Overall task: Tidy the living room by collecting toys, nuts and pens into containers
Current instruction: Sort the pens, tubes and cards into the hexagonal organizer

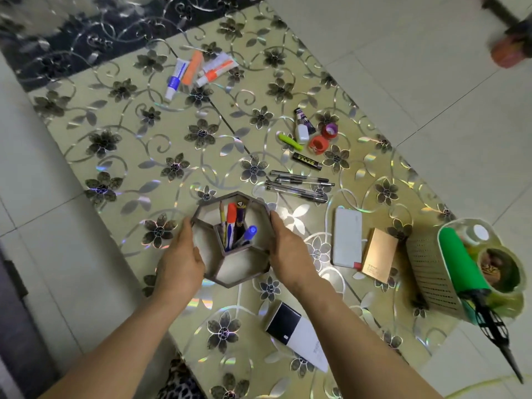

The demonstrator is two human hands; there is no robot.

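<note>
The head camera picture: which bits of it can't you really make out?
- Blurred object at the top right corner: motion blur, cut by the edge.
- Lettering on the tubes: too small.
- Jar contents in the basket: brown, unclear, partly behind the green tool.
- Pen holder sides: covered by the left hand and right hand.
</note>
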